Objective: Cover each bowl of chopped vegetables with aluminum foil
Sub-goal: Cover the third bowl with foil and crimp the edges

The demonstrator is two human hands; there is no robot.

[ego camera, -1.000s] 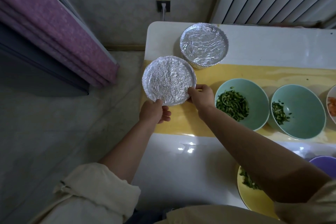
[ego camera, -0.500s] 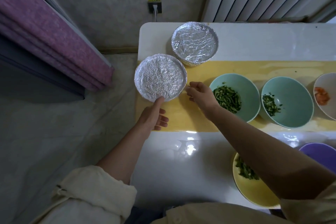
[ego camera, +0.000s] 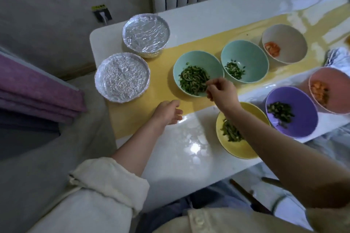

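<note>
Head view: two foil-covered bowls (ego camera: 122, 77) sit at the table's (ego camera: 180, 147) left end. The other bowls are uncovered. Left hand (ego camera: 167, 112) hangs loosely curled over the yellow runner (ego camera: 162, 73), holding nothing. Right hand (ego camera: 222, 93) has bunched fingers at the near rim of the teal bowl (ego camera: 197, 56) of greens; whether they grasp it I cannot tell.

On the counter (ego camera: 176, 157), the near covered bowl (ego camera: 122, 77) sits at the left end, the far covered bowl (ego camera: 145, 34) behind it. Right of them run three open bowls (ego camera: 244, 53); three more stand nearer.
</note>
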